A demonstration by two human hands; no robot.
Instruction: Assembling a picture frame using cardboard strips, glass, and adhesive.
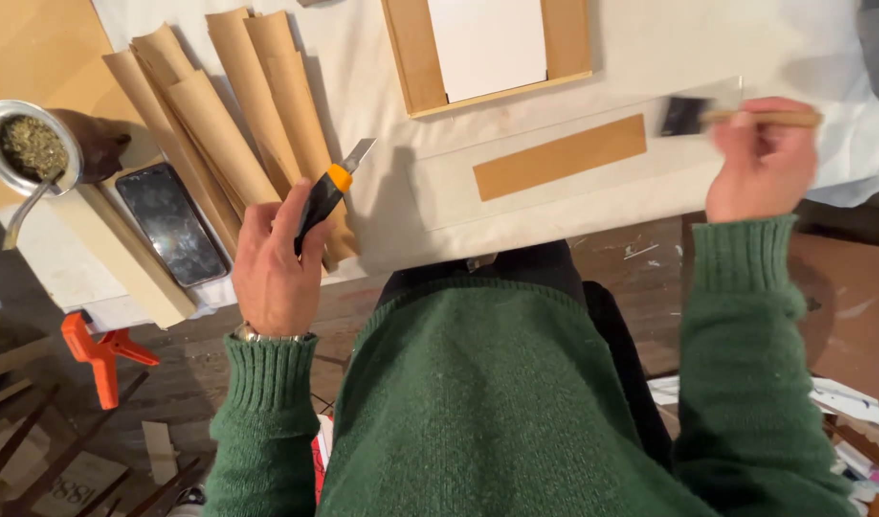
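My left hand (275, 257) grips a black and orange utility knife (328, 191), blade pointing up and away, over the near edge of the white-covered table (650, 48). My right hand (760, 163) holds a foam brush (736, 117) by its wooden handle, with the dark head pointing left. The brush head hovers at the right end of a clear sheet (554, 168) that lies over a brown strip (560, 156). Both sleeves are green knit.
Several rolls of brown paper (233, 115) lie left of the knife. A phone (171, 223) rests on a wooden block, beside a metal cup of herbs (30, 148) with a spoon. A wooden frame with a white panel (487, 48) sits behind. An orange clamp (100, 354) lies on the floor.
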